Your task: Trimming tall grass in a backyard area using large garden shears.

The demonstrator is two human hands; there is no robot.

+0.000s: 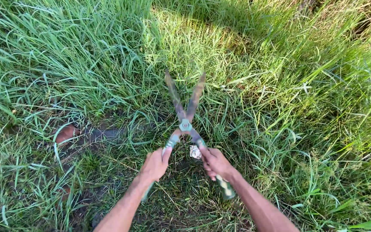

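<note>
Gripping garden shears, blades parted, over long grass

We've got both hands on a pair of garden shears (pixel 186 124). Our left hand (pixel 154 165) is wrapped tight round the left handle, fingers closed on it, w/ the handle's tail poking out below the wrist. Our right hand (pixel 216 163) is clamped round the right handle the same way; its green grip end (pixel 226 189) sticks out just past the heel of the hand. Ahead of both grips the handles meet at the pivot bolt (pixel 185 125), and beyond that the two rusty blades (pixel 173 92) stand apart in a narrow V, tips away from us, blurred at the ends. Grass (pixel 108 56) is tall & thick beyond the blade tips and out to the right of the right grip. Under and just left of the left grip it's thinner, w/ dark bare soil (pixel 104 135) and a reddish-brown lump (pixel 66 133) well out to the left. Betw. the hands, just by the right-hand fingers, a small pale scrap (pixel 194 151) lies on the ground; can't tell what it is.
</note>
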